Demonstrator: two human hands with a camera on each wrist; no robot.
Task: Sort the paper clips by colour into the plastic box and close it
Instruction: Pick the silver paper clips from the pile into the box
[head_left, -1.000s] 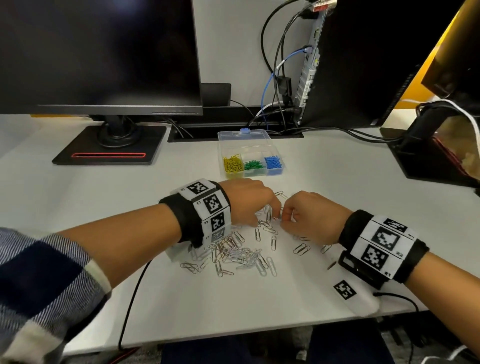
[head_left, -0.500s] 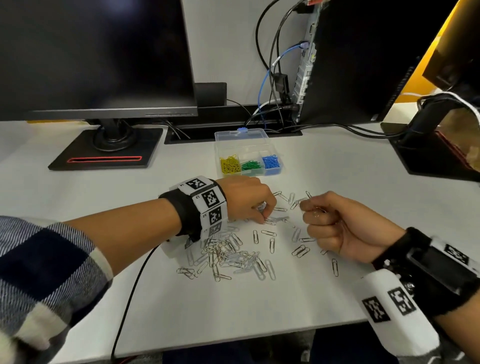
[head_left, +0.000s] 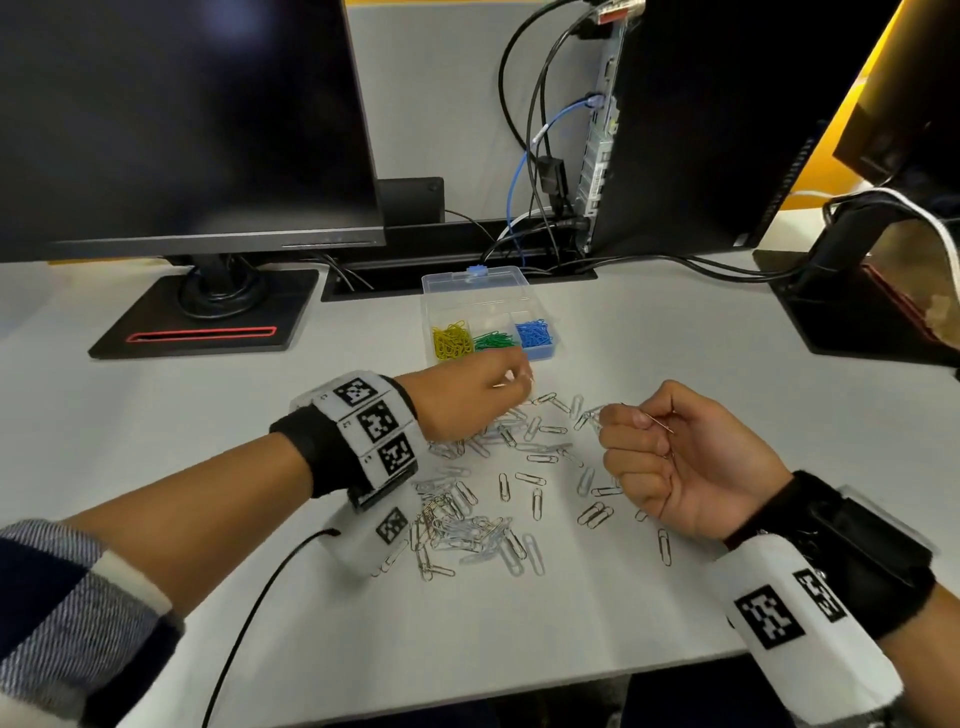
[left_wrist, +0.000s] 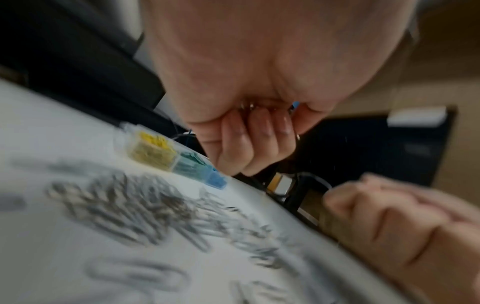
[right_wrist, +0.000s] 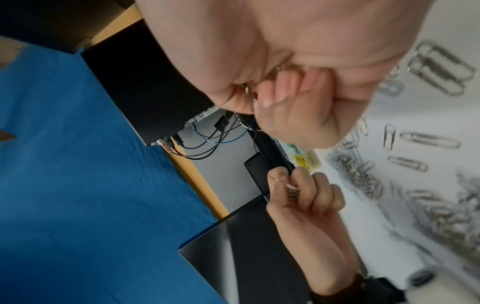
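My left hand (head_left: 470, 400) has lifted off the scattered silver wire paper clips (head_left: 498, 483) toward the open clear plastic box (head_left: 480, 291) just beyond it near the tabletop's back edge, pinching clips, while my right hand (head_left: 670, 457), farther off, clenches more.

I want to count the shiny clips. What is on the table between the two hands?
In the head view, loose silver metal paper clips lie scattered on the white table between the left hand and the right hand.
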